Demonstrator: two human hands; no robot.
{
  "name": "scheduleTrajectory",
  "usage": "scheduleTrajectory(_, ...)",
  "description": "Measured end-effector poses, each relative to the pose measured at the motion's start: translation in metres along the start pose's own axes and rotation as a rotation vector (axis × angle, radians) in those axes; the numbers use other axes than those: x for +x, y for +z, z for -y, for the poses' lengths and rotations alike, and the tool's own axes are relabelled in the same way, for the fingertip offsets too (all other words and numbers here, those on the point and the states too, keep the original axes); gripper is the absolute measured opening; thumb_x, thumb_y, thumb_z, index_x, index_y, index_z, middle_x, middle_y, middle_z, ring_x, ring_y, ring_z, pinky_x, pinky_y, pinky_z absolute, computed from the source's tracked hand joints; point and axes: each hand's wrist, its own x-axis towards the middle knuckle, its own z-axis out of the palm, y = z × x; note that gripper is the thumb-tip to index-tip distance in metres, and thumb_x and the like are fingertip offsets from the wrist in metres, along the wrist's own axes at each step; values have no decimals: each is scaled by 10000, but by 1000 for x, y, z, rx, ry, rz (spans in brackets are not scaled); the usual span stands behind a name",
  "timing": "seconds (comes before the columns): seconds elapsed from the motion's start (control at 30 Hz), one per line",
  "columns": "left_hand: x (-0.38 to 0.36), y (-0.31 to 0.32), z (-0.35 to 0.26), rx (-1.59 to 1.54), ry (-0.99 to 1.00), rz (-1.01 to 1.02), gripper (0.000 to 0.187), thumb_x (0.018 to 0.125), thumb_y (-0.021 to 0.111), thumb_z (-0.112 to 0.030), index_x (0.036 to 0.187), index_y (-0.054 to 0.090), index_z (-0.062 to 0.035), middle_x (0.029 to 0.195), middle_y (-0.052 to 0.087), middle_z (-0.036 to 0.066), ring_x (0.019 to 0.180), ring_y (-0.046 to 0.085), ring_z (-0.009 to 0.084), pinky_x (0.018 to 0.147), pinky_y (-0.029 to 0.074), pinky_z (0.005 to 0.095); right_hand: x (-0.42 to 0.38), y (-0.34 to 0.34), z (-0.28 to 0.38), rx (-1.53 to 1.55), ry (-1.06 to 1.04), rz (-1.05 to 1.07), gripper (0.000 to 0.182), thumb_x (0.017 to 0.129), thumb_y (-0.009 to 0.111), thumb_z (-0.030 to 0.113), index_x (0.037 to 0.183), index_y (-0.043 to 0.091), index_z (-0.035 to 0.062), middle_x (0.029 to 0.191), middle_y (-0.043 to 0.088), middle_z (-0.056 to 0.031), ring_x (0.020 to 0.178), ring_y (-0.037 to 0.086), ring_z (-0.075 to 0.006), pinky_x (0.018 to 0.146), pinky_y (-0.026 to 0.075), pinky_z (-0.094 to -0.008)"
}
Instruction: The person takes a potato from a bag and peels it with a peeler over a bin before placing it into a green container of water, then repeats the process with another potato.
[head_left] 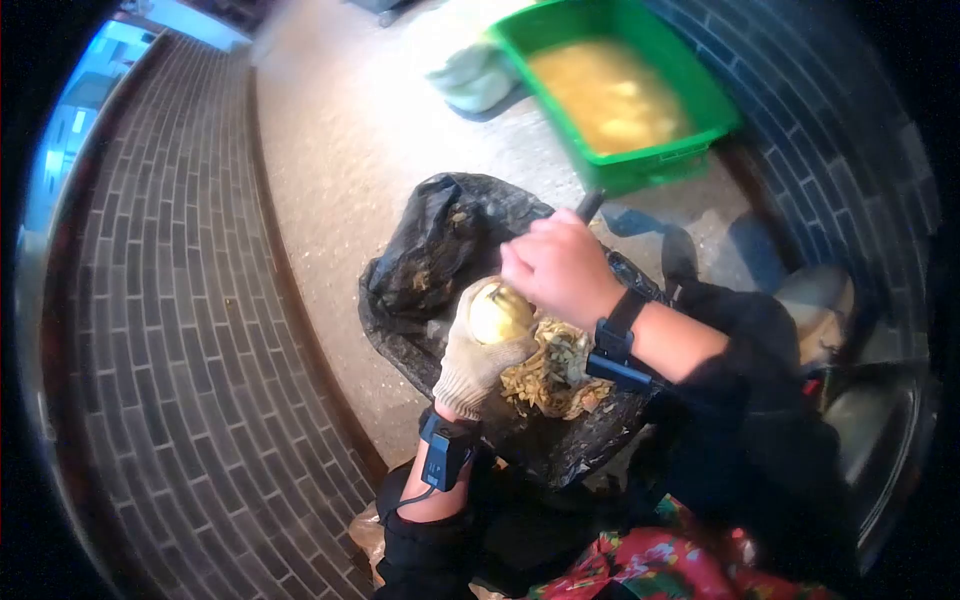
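My left hand point(468, 350), in a pale knitted work glove, is closed around a pale yellow, peeled-looking potato point(498, 318). Bare and balled up just above it, my right hand point(562, 262) grips a dark-handled peeling tool point(591, 206). The handle's end sticks out past the knuckles; the working end meets the potato's top edge but is too hidden to tell its kind. Beneath both hands a black plastic bag point(440, 215) lies spread open, with a heap of brownish peelings point(545, 385) in it.
Beyond the bag, a green tub point(585, 150) holds yellowish pieces, blurred. A whitish bag point(470, 80) stands left of the tub. Grey brick walls point(180, 300) run along the left and right. A shoe point(815, 300) shows at the right, and a red floral cloth point(660, 560) covers my lap.
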Motion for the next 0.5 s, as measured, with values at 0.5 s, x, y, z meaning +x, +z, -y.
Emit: scheduleTrajectory(0.5,-16,16,-35,649,49,-143,700,574,787,-22,1219,516,-42,1112,613,121,1054,595,250,923,466,340,-1,-6,-13,-189,-134,101,259,806,615,208,557,583,146,568,588,-3,606,556,-201,669,401,-361)
